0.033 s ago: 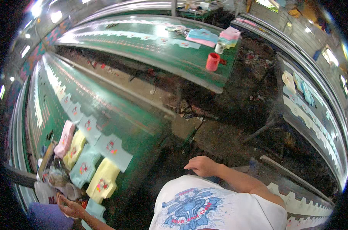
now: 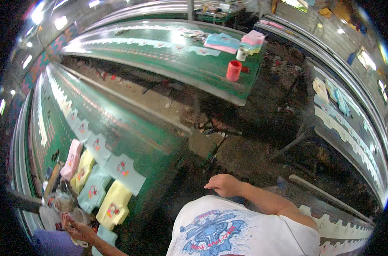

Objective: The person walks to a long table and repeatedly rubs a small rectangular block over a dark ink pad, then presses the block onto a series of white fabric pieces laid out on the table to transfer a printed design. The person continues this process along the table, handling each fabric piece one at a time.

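Note:
My left hand (image 2: 77,229) is at the lower left, palm partly turned up, fingers apart and half bent. It is beside clear plastic tubs (image 2: 50,215) and a purple cloth-like thing (image 2: 57,242); a small pale loop shows under it, and I cannot tell whether it touches the hand. Close by are stacks of small printed garment pieces: yellow (image 2: 114,205), light blue (image 2: 93,192), another yellow (image 2: 82,173) and pink (image 2: 72,160). My right hand (image 2: 224,185) hangs in front of my white printed shirt (image 2: 241,228), fingers curled in, with nothing visible in it.
A long green table (image 2: 160,149) runs away to the left, with a row of light blue printed pieces (image 2: 125,169). Another green table (image 2: 194,81) beyond carries a red container (image 2: 233,71), a white cup (image 2: 241,53) and folded pieces. More tables (image 2: 347,141) stand at the right; litter covers the floor.
The view has shifted very slightly, so the tables sit a little differently in it. Both hands keep nearly the same pose.

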Demonstrator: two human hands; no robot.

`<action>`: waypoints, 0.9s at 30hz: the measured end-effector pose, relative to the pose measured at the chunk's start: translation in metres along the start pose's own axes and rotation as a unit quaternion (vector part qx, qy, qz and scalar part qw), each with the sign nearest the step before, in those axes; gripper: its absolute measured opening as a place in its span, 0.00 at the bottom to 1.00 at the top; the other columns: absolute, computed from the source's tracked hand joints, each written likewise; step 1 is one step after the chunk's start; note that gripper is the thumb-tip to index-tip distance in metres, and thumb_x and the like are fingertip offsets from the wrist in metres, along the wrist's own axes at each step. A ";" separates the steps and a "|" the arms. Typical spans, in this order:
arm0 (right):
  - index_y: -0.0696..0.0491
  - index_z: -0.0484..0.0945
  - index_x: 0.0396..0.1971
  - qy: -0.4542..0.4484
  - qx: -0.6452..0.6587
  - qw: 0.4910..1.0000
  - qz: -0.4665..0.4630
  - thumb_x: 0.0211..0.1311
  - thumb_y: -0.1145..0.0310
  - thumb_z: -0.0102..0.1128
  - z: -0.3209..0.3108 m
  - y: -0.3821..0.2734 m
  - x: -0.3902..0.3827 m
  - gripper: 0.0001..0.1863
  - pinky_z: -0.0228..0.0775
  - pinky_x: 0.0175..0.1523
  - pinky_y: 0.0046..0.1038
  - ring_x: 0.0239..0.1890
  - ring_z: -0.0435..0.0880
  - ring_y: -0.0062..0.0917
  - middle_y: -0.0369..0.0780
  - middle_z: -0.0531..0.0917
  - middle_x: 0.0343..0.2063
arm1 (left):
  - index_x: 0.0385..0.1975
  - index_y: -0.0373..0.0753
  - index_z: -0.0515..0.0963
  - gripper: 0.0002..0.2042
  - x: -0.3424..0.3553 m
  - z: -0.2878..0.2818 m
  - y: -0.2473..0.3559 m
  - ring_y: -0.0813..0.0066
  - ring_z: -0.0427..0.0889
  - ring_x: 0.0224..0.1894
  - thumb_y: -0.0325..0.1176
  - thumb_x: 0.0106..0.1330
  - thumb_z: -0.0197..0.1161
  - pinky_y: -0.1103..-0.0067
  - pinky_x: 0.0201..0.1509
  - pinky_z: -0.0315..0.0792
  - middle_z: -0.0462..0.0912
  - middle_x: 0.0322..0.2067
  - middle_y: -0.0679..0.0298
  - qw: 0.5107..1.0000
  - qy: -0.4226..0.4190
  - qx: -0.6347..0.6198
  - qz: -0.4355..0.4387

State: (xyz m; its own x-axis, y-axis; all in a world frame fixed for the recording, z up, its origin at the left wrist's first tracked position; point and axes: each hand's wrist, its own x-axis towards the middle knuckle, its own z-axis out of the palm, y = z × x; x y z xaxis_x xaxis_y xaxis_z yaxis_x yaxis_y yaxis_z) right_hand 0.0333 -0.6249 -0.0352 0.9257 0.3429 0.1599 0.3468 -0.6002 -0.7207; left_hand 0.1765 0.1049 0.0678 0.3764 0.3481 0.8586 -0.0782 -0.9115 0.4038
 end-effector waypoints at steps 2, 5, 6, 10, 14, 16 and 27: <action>0.52 0.93 0.53 0.006 -0.012 1.000 -0.009 0.66 0.77 0.70 -0.026 0.028 -0.003 0.17 0.85 0.56 0.46 0.48 0.92 0.44 0.44 0.93 0.42 | 0.48 0.30 0.87 0.16 0.015 0.033 0.138 0.49 0.91 0.48 0.39 0.89 0.64 0.57 0.61 0.83 0.90 0.41 0.49 0.978 -0.070 -0.168 0.098; 0.51 0.93 0.54 0.045 -0.045 0.997 -0.036 0.67 0.77 0.69 -0.072 0.074 -0.010 0.17 0.85 0.57 0.47 0.49 0.92 0.44 0.43 0.93 0.43 | 0.46 0.29 0.84 0.14 0.009 0.063 0.364 0.52 0.88 0.42 0.35 0.91 0.59 0.58 0.52 0.82 0.86 0.36 0.50 0.914 -0.146 -0.324 0.195; 0.51 0.93 0.54 0.064 -0.043 0.997 -0.023 0.68 0.75 0.67 -0.092 0.084 -0.022 0.17 0.85 0.58 0.48 0.50 0.92 0.45 0.44 0.93 0.44 | 0.47 0.29 0.83 0.14 0.003 0.074 0.436 0.54 0.87 0.40 0.34 0.91 0.57 0.60 0.48 0.81 0.85 0.35 0.50 0.898 -0.123 -0.338 0.253; 0.52 0.92 0.53 0.120 -0.082 0.988 0.045 0.72 0.71 0.63 -0.154 0.122 -0.082 0.15 0.86 0.59 0.49 0.50 0.92 0.48 0.46 0.93 0.45 | 0.47 0.25 0.83 0.05 -0.010 0.050 0.660 0.49 0.86 0.33 0.23 0.84 0.65 0.50 0.52 0.87 0.85 0.31 0.50 0.823 -0.106 -0.319 0.458; 0.51 0.92 0.54 0.183 -0.121 0.960 0.173 0.74 0.70 0.63 -0.205 0.140 -0.169 0.15 0.87 0.59 0.50 0.50 0.92 0.49 0.46 0.93 0.46 | 0.65 0.26 0.79 0.20 -0.002 0.053 0.801 0.70 0.83 0.28 0.32 0.82 0.75 0.55 0.56 0.94 0.82 0.27 0.60 0.658 -0.014 -0.421 0.624; 0.50 0.92 0.54 0.258 -0.111 0.932 0.229 0.74 0.70 0.63 -0.217 0.143 -0.213 0.14 0.87 0.59 0.50 0.50 0.93 0.49 0.46 0.94 0.46 | 0.63 0.25 0.79 0.19 -0.007 0.057 0.853 0.71 0.83 0.29 0.34 0.84 0.72 0.56 0.55 0.94 0.82 0.28 0.60 0.619 0.004 -0.434 0.654; 0.46 0.91 0.59 0.423 -0.164 0.791 0.411 0.71 0.77 0.68 -0.193 0.139 -0.312 0.20 0.87 0.52 0.49 0.48 0.92 0.48 0.45 0.93 0.43 | 0.52 0.35 0.82 0.10 -0.107 0.143 1.028 0.62 0.86 0.38 0.27 0.77 0.74 0.52 0.57 0.90 0.85 0.33 0.58 0.448 -0.031 -0.659 0.603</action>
State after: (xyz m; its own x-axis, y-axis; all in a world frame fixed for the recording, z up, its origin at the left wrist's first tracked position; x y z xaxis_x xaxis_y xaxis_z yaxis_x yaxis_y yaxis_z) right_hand -0.1781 -0.9543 -0.0550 0.5805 -0.7832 0.2227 -0.5327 -0.5721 -0.6236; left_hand 0.1874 -0.9005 0.3459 -0.6516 -0.2665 0.7103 -0.7215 0.5068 -0.4717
